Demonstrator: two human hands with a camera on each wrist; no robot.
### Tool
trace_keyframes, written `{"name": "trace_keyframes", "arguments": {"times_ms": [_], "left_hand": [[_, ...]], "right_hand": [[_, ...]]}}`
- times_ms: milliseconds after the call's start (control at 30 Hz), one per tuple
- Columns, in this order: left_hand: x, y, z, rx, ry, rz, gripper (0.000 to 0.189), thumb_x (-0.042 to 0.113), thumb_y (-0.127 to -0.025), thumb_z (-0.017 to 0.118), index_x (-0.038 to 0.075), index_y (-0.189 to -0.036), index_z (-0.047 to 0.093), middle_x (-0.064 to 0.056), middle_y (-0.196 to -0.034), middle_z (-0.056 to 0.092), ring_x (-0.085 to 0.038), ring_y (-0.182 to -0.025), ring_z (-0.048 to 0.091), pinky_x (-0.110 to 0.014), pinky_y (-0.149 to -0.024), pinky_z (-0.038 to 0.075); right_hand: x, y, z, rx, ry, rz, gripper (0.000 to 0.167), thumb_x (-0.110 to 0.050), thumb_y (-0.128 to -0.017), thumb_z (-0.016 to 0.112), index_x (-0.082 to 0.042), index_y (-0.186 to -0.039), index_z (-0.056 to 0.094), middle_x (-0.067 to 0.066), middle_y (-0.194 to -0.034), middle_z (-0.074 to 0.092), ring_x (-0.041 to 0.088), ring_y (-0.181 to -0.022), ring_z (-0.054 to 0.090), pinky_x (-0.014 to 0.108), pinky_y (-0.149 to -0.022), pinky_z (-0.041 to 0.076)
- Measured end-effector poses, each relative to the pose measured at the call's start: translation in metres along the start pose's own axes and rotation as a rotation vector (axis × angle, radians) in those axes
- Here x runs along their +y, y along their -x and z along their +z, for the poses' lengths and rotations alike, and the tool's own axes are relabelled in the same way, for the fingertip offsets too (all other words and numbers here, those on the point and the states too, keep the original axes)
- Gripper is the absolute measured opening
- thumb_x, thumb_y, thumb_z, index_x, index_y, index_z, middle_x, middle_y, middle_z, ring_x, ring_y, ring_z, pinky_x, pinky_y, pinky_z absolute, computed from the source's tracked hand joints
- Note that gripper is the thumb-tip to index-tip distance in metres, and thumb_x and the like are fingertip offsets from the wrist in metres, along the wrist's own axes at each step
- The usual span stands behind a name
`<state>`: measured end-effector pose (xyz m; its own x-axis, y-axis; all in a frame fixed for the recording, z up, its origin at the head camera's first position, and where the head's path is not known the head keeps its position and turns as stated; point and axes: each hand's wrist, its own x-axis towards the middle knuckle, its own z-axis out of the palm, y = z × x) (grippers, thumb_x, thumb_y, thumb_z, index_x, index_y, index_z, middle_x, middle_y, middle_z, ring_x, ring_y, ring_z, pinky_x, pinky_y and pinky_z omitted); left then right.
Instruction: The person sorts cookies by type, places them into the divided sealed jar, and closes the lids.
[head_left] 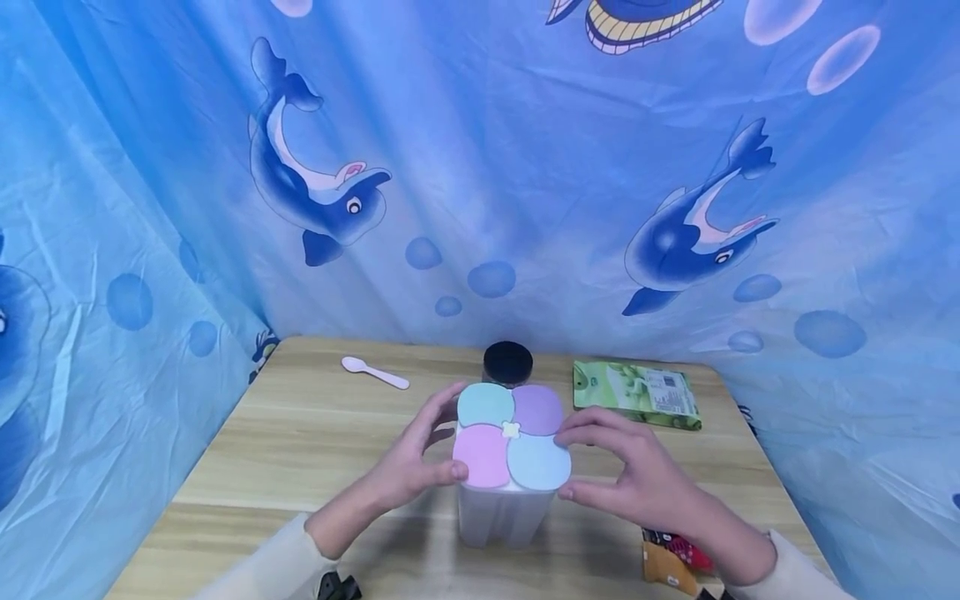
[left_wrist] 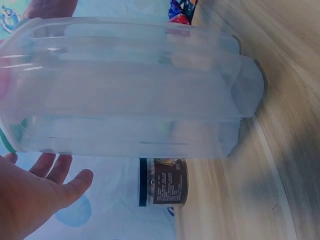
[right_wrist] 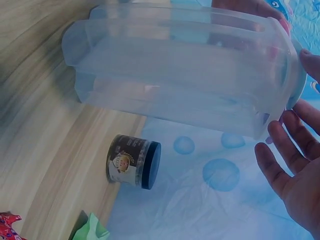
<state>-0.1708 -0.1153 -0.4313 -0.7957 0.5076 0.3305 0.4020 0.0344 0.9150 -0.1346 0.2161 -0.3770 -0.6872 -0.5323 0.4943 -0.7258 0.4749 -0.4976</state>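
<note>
A tall translucent plastic storage container [head_left: 504, 512] stands upright on the table, topped by four petal-shaped lids in mint, purple, pink and light blue. The left hand [head_left: 420, 454] holds its left side at the top, thumb by the pink lid [head_left: 482, 457] and fingers beside the mint lid [head_left: 486, 405]. On the other side, the right hand [head_left: 637, 467] holds the rim around the light blue lid [head_left: 538, 462], fingertips on its edge and thumb at the near corner. Through the walls in the right wrist view, the container [right_wrist: 175, 70] shows no contents.
A jar [head_left: 507, 363] with a black cap stands behind the container. Left of it lies a pale pink spoon [head_left: 375, 372]; to the right is a green pouch [head_left: 637, 393]. Small red and orange packets [head_left: 667, 562] lie under the right forearm. A blue dolphin curtain [head_left: 480, 167] surrounds the table.
</note>
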Motion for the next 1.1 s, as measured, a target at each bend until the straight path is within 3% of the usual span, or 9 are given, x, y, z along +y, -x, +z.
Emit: {"name": "trace_keyframes", "arguments": {"times_ms": [100, 300, 500, 700, 1100], "left_hand": [[-0.002, 0.0, 0.001, 0.0, 0.025, 0.012, 0.091, 0.043, -0.088, 0.077, 0.025, -0.162, 0.026, -0.008, -0.154, 0.043, -0.033, -0.139, 0.044, -0.039, -0.111, 0.046], [-0.007, 0.0, 0.002, 0.0, 0.07, 0.013, 0.091, 0.039, -0.089, 0.078, 0.019, -0.162, 0.026, -0.009, -0.153, 0.042, -0.034, -0.137, 0.044, -0.036, -0.106, 0.051], [-0.006, -0.002, 0.0, -0.015, 0.063, 0.007, 0.088, 0.038, -0.088, 0.077, 0.022, -0.161, 0.029, -0.007, -0.151, 0.044, -0.035, -0.136, 0.044, -0.041, -0.105, 0.051], [-0.003, -0.005, 0.001, -0.021, 0.066, -0.018, 0.085, 0.036, -0.087, 0.078, 0.028, -0.158, 0.032, -0.003, -0.15, 0.047, -0.032, -0.136, 0.044, -0.047, -0.104, 0.051], [-0.005, -0.002, 0.002, -0.002, 0.077, 0.006, 0.085, 0.033, -0.087, 0.078, 0.028, -0.159, 0.031, -0.007, -0.149, 0.046, -0.037, -0.136, 0.044, -0.043, -0.104, 0.051]], "right_hand": [[0.001, 0.0, 0.001, 0.006, 0.001, 0.006, 0.046, -0.032, -0.079, 0.091, -0.026, -0.12, 0.072, -0.009, -0.122, 0.068, 0.013, -0.113, 0.066, 0.025, -0.096, 0.054], [0.004, 0.001, 0.004, 0.039, -0.007, -0.018, 0.046, -0.031, -0.077, 0.092, -0.025, -0.118, 0.073, -0.008, -0.12, 0.07, 0.014, -0.112, 0.067, 0.02, -0.098, 0.052], [0.011, -0.003, 0.01, 0.135, 0.009, -0.2, 0.047, -0.031, -0.074, 0.093, -0.017, -0.115, 0.074, -0.001, -0.115, 0.072, 0.019, -0.106, 0.069, 0.017, -0.1, 0.05], [0.019, -0.006, 0.016, 0.224, 0.047, -0.393, 0.043, -0.038, -0.082, 0.087, -0.006, -0.109, 0.075, 0.009, -0.108, 0.073, 0.025, -0.1, 0.07, 0.018, -0.099, 0.051], [0.018, -0.013, 0.02, 0.326, 0.082, -0.573, 0.041, -0.037, -0.091, 0.079, 0.002, -0.104, 0.076, 0.015, -0.1, 0.073, 0.029, -0.088, 0.071, 0.027, -0.085, 0.059]]}}
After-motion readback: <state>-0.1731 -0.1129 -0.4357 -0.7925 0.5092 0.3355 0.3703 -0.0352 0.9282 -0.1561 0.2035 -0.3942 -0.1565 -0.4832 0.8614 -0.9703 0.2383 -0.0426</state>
